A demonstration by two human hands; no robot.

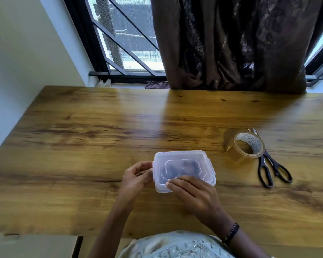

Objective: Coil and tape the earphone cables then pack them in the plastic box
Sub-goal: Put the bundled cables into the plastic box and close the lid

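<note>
A clear plastic box with its lid on stands on the wooden table in front of me. Dark coiled earphone cables show dimly through the lid. My left hand is at the box's left side, its fingers curled at the left lid clasp. My right hand lies over the near part of the lid, fingers flat and pressing down on it.
A roll of brown packing tape lies to the right of the box, with black-handled scissors beside and partly under it. A brown curtain hangs past the table's far edge, in front of a window.
</note>
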